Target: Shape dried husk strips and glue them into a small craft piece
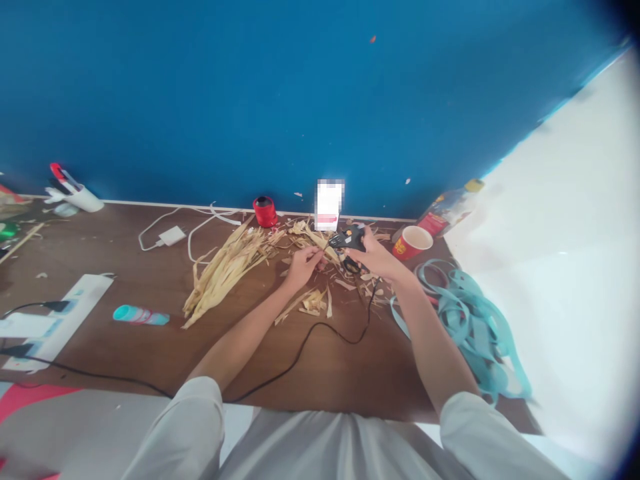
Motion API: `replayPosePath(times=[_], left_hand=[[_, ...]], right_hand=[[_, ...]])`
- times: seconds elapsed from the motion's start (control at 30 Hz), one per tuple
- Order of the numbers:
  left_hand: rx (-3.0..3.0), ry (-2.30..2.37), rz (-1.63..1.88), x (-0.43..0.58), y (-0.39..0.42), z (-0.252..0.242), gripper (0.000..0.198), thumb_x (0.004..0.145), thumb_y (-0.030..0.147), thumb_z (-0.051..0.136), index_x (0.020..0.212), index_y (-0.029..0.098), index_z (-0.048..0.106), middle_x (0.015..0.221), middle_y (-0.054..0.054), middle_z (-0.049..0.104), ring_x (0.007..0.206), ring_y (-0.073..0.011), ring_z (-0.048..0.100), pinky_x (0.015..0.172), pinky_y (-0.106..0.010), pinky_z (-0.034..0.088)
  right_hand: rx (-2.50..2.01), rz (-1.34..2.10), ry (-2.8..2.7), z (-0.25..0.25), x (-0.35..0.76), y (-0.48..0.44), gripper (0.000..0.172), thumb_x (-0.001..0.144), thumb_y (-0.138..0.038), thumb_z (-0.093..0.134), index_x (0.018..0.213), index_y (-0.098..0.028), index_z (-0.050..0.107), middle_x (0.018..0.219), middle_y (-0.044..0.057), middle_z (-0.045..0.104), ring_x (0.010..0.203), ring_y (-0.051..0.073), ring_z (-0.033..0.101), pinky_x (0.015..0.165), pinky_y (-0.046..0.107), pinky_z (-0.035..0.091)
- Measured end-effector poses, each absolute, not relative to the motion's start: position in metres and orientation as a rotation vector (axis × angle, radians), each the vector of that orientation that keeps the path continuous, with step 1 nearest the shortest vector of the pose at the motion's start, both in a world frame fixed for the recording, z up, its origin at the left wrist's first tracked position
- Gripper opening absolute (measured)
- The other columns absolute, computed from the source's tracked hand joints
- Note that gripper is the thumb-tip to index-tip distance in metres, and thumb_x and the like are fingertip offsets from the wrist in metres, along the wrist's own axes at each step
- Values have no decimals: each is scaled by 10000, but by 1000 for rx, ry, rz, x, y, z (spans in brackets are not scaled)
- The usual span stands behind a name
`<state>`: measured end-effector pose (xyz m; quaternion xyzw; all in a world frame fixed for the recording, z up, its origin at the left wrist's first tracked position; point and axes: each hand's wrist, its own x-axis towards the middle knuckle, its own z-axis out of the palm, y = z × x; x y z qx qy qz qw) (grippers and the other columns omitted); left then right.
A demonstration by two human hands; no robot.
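Observation:
My right hand [377, 257] is closed around a black hot glue gun [350, 236], whose tip points left. The fingers of my left hand [303, 265] are pinched together just left of that tip, on what looks like a thin dark stick [326, 247]; its full shape is too small to tell. Below my right hand lie black-handled scissors [352, 265], partly hidden. Dry corn husk scraps [314, 301] are scattered around both hands. A larger bundle of corn husks [225, 273] rests to the left of my left hand.
A phone [328, 205] with a blurred screen leans on the blue wall. Nearby are a red spool [265, 212], a paper cup [413, 242] and tangled teal ribbon [465, 320]. At left lie a charger [171, 236], a teal tube [141, 315] and a power strip [75, 313]. A black cord [300, 353] crosses the table.

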<state>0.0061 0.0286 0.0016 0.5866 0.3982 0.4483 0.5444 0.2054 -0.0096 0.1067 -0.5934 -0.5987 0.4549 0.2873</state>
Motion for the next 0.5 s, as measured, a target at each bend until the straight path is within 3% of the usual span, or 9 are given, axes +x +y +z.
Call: replayPosePath(times=[0.37, 0.5], left_hand=[[1414, 960, 1057, 6, 27, 3, 296, 818, 425, 577, 782, 133, 612, 694, -44, 663, 551, -110, 576, 521, -224, 445], [1421, 961, 1041, 6, 28, 2, 301, 820, 429, 574, 782, 132, 612, 692, -45, 662, 538, -105, 567, 514, -221, 437]], right_hand=[[-1610, 1133, -1603, 103, 206, -9, 769, 819, -426, 558, 1439, -232, 146, 988, 77, 553, 620, 135, 514, 530, 261, 457], [-1593, 1077, -1601, 104, 206, -9, 762, 818, -417, 559, 1434, -238, 148, 1022, 81, 547, 717, 164, 548, 591, 279, 481]])
